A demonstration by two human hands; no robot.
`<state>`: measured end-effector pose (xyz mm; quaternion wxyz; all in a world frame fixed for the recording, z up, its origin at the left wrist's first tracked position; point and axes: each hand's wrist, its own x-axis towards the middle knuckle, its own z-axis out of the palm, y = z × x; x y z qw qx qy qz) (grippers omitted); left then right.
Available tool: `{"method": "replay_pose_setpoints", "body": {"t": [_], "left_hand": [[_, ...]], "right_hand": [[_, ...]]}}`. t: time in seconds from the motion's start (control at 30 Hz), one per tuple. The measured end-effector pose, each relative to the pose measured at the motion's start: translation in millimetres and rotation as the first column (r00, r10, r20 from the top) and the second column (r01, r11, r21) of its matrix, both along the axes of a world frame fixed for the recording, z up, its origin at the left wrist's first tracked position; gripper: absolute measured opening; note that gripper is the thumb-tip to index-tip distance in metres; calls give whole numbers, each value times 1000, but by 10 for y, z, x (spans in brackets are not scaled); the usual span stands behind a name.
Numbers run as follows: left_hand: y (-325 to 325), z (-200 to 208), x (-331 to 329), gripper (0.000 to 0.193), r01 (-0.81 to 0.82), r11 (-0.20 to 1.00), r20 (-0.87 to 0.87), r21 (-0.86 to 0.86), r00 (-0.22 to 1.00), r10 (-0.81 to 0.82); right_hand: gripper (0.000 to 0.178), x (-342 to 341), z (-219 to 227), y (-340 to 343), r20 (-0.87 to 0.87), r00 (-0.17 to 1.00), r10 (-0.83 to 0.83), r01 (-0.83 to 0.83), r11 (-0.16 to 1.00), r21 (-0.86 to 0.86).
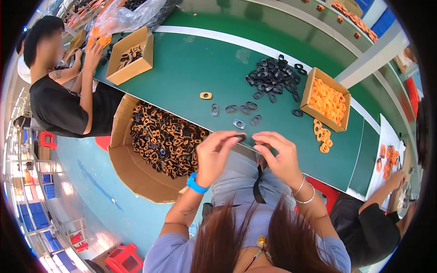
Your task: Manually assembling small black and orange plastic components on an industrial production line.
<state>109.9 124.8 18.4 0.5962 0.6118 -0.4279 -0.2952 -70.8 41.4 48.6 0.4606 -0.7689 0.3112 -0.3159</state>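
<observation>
My left hand (213, 154) is at the table's near edge, its thumb and fingers pinched on a small black oval part (241, 137). Just to the right, my right hand (281, 157) has its thumb and fingertips a little apart, and I make out nothing between them. Beyond my hands, a few loose dark oval rings (246, 109) lie on the green table (182, 68), with a paler grey ring (239, 123) closest to me. A single orange oval ring (205, 95) rests farther left.
A heap of black rings (273, 75) lies beside a cardboard box (324, 119) of orange rings; loose orange rings (322, 136) spill below. At left, a large carton (132, 186) holds many orange-and-black parts. Another open box (119, 75) stands near a co-worker (61, 107). Someone's arm (382, 193) shows at right.
</observation>
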Motion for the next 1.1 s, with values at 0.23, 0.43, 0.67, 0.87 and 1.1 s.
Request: {"method": "replay_pose_setpoints", "body": {"t": [0.23,0.43,0.67,0.87,1.1], "left_hand": [[-7,-170,727,11,-287,958,357,25,897,260],[-274,-257,977,15,-266,964,531,28,821,211],[-363,145,1243,93,45,940,526,339,819,-229],[-560,-51,1357,90,239,941,733,241,590,-338],[-541,-49,1241,61,170,958,782,229,554,-286]], "right_hand": [[48,-47,-163,-267,-217,971,-97,55,980,-191],[81,287,-222,-494,-402,908,116,-251,919,-303],[79,638,-515,-648,-412,897,160,-327,867,-376],[85,969,-543,-745,-328,917,226,-356,835,-420],[94,670,-217,-740,-511,859,40,-218,931,-293]]}}
